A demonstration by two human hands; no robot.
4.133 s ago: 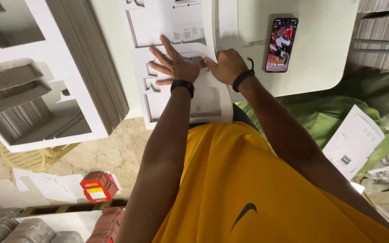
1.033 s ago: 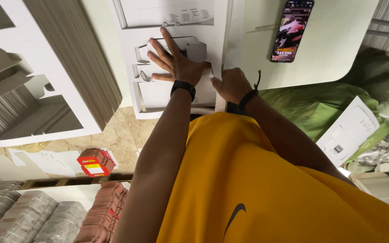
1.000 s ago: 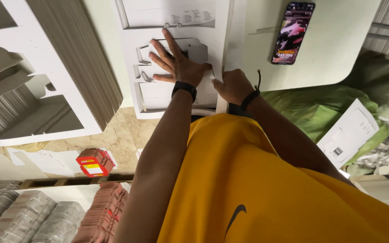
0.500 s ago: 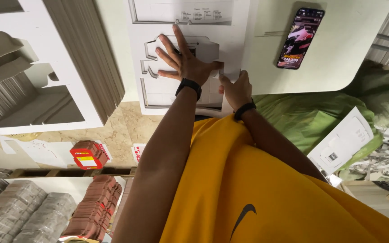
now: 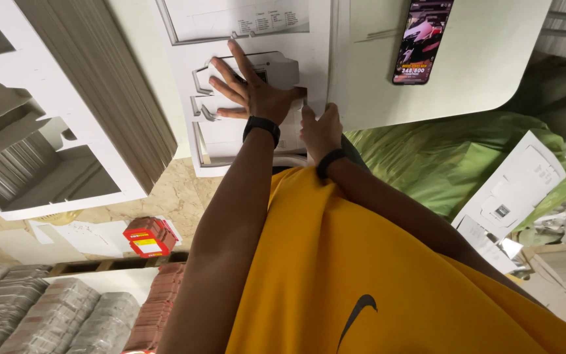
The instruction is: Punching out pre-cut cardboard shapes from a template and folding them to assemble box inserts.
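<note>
A white die-cut cardboard sheet lies on the white table in front of me. My left hand rests flat on it with the fingers spread, pressing on a punched-out panel shape. Just to its right, my right hand sits at the sheet's near right edge, with fingers and thumb pinched on the cardboard. Both wrists carry a black band. My yellow shirt fills the lower part of the view.
A phone with a lit screen lies on the table to the right. A tall stack of die-cut waste sheets stands at the left. On the floor are a red box, wrapped bundles, green cloth and loose printed sheets.
My right hand has drawn back from the sheet's middle to its near right edge. My left hand stays spread on the sheet. The camera view has shifted slightly.
</note>
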